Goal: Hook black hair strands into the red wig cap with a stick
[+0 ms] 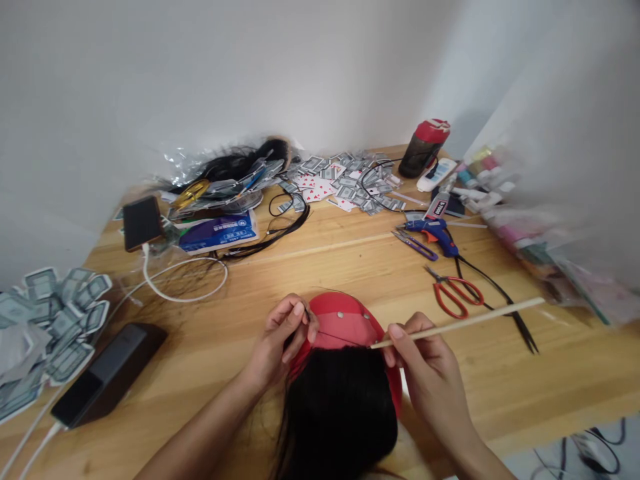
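Observation:
In the head view a rounded red form (336,302), like a cap or doll head, stands at the near middle of the table. It has a pink-red band with small pale studs, and long black hair (340,407) hangs from its near side. My left hand (287,337) is closed in a pinch on a thin strand of black hair at the form's left edge. Between the thumb and fingers of my right hand (425,350) is a slim wooden stick (480,321). The stick's left tip is by the top edge of the hair.
Red-handled scissors (457,297), purple snips (416,245) and a blue glue gun (433,233) lie to the right. Paper cutouts and playing cards (315,187) spread along the back, near a red-lidded bottle (425,148). A phone (143,223) and a dark device (110,373) trail white cables at left.

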Action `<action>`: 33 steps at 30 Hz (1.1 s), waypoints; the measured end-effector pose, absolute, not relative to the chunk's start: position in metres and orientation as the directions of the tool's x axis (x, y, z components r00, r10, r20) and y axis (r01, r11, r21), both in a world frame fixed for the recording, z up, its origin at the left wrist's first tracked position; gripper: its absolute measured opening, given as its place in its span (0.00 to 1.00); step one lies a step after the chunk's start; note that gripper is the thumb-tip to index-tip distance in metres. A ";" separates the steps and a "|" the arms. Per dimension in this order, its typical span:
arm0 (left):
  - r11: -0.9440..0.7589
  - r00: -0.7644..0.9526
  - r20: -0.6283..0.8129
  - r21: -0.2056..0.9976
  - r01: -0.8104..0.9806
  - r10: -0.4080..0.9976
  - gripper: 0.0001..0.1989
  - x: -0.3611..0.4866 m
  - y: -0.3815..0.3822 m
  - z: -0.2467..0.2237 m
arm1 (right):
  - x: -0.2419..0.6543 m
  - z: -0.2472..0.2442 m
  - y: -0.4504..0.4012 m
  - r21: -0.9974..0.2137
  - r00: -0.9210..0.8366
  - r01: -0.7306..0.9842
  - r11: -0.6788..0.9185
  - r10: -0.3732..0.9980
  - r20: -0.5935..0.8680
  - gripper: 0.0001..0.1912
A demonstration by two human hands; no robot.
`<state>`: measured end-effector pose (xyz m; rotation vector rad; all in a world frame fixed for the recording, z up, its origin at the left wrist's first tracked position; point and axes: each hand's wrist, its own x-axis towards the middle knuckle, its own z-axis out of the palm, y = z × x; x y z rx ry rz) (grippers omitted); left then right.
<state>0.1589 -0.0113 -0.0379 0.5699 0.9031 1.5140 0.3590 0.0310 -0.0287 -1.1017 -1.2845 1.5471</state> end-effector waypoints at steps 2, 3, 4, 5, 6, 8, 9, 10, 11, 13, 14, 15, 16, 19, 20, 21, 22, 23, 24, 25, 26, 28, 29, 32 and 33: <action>0.026 -0.155 -0.146 0.805 -0.592 0.977 0.15 0.159 -0.012 -0.038 | 0.359 -0.031 0.030 -0.985 -0.262 -0.082 -0.153 0.957 -0.127 0.20; 0.027 -0.155 -0.146 0.806 -0.592 0.977 0.15 0.159 -0.012 -0.038 | 0.359 -0.031 0.029 -0.983 -0.255 -0.093 -0.159 0.958 -0.131 0.20; 0.027 -0.156 -0.147 0.806 -0.591 0.977 0.16 0.159 -0.012 -0.038 | 0.359 -0.032 0.029 -0.981 -0.249 -0.101 -0.165 0.959 -0.135 0.20; 0.027 -0.157 -0.148 0.806 -0.591 0.977 0.16 0.159 -0.012 -0.038 | 0.359 -0.032 0.029 -0.980 -0.245 -0.108 -0.169 0.960 -0.138 0.20; 0.027 -0.159 -0.149 0.807 -0.590 0.976 0.16 0.159 -0.012 -0.038 | 0.359 -0.032 0.029 -0.978 -0.240 -0.115 -0.172 0.961 -0.141 0.20; 0.030 -0.162 -0.154 0.809 -0.588 0.975 0.16 0.159 -0.012 -0.038 | 0.358 -0.032 0.030 -0.977 -0.231 -0.124 -0.176 0.962 -0.144 0.19; 0.033 -0.163 -0.157 0.810 -0.586 0.974 0.16 0.159 -0.012 -0.038 | 0.358 -0.032 0.031 -0.977 -0.225 -0.127 -0.172 0.964 -0.141 0.19; 0.037 -0.163 -0.162 0.812 -0.583 0.973 0.17 0.159 -0.012 -0.037 | 0.357 -0.031 0.031 -0.978 -0.219 -0.127 -0.168 0.966 -0.137 0.19; 0.042 -0.164 -0.168 0.813 -0.581 0.972 0.17 0.159 -0.012 -0.037 | 0.357 -0.031 0.031 -0.979 -0.213 -0.126 -0.162 0.968 -0.133 0.19; 0.054 -0.170 -0.183 0.816 -0.576 0.968 0.18 0.159 -0.012 -0.035 | 0.356 -0.031 0.031 -0.979 -0.204 -0.126 -0.158 0.970 -0.131 0.19; 0.060 -0.176 -0.194 0.817 -0.573 0.965 0.18 0.159 -0.013 -0.035 | 0.355 -0.031 0.031 -0.978 -0.199 -0.130 -0.160 0.971 -0.133 0.18; 0.068 -0.183 -0.208 0.818 -0.571 0.961 0.18 0.158 -0.014 -0.035 | 0.355 -0.032 0.030 -0.978 -0.192 -0.132 -0.161 0.972 -0.134 0.18; 0.077 -0.194 -0.224 0.819 -0.568 0.955 0.18 0.158 -0.016 -0.036 | 0.355 -0.032 0.030 -0.979 -0.185 -0.131 -0.157 0.974 -0.131 0.18; 0.112 -0.237 -0.289 0.819 -0.563 0.927 0.17 0.154 -0.026 -0.042 | 0.356 -0.032 0.029 -0.988 -0.169 -0.101 -0.115 0.981 -0.097 0.17; 0.125 -0.257 -0.316 0.817 -0.562 0.913 0.16 0.151 -0.031 -0.044 | 0.356 -0.032 0.029 -0.991 -0.170 -0.091 -0.098 0.982 -0.082 0.17; 0.135 -0.282 -0.343 0.815 -0.564 0.896 0.16 0.147 -0.038 -0.046 | 0.356 -0.031 0.029 -0.992 -0.174 -0.087 -0.086 0.982 -0.070 0.18; 0.140 -0.313 -0.369 0.813 -0.566 0.875 0.15 0.142 -0.044 -0.049 | 0.356 -0.031 0.029 -0.993 -0.176 -0.090 -0.082 0.982 -0.065 0.18; 0.137 -0.351 -0.390 0.811 -0.568 0.851 0.15 0.135 -0.052 -0.050 | 0.356 -0.030 0.030 -0.991 -0.178 -0.100 -0.085 0.982 -0.066 0.18; 0.123 -0.399 -0.404 0.813 -0.570 0.823 0.15 0.128 -0.059 -0.051 | 0.356 -0.030 0.030 -0.989 -0.176 -0.114 -0.095 0.982 -0.074 0.17; 0.101 -0.450 -0.413 0.816 -0.569 0.792 0.16 0.120 -0.067 -0.052 | 0.356 -0.031 0.031 -0.985 -0.175 -0.132 -0.110 0.981 -0.086 0.17; 0.074 -0.504 -0.415 0.821 -0.565 0.757 0.17 0.112 -0.075 -0.053 | 0.357 -0.031 0.031 -0.980 -0.176 -0.152 -0.125 0.980 -0.098 0.17; 0.015 -0.604 -0.408 0.837 -0.548 0.685 0.19 0.097 -0.090 -0.053 | 0.357 -0.034 0.032 -0.971 -0.184 -0.186 -0.148 0.976 -0.114 0.16; -0.005 -0.641 -0.402 0.844 -0.536 0.654 0.19 0.090 -0.096 -0.054 | 0.357 -0.035 0.033 -0.969 -0.189 -0.196 -0.153 0.975 -0.116 0.16; -0.035 -0.714 -0.370 0.875 -0.483 0.594 0.20 0.082 -0.110 -0.054 | 0.357 -0.034 0.037 -0.969 -0.185 -0.207 -0.132 0.978 -0.094 0.14; -0.034 -0.727 -0.356 0.887 -0.461 0.587 0.20 0.083 -0.111 -0.053 | 0.357 -0.033 0.039 -0.970 -0.175 -0.214 -0.114 0.982 -0.077 0.14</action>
